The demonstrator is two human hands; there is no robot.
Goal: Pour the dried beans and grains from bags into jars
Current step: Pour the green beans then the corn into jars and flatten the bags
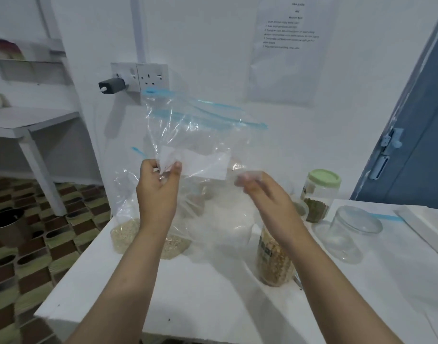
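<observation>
Fingers and thumb of the left hand (158, 187) pinch the empty zip bag (198, 135), which rises above them. Right hand (260, 192) is blurred beside it, grip unclear. Below the fingers sit a grain bag (128, 234) and a filled jar (272, 264).

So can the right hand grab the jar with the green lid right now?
Probably yes. The jar with the green lid stands just past the right hand with nothing between them, though its blurred fingers seem to pinch the clear bag, so it must let go first.
</observation>
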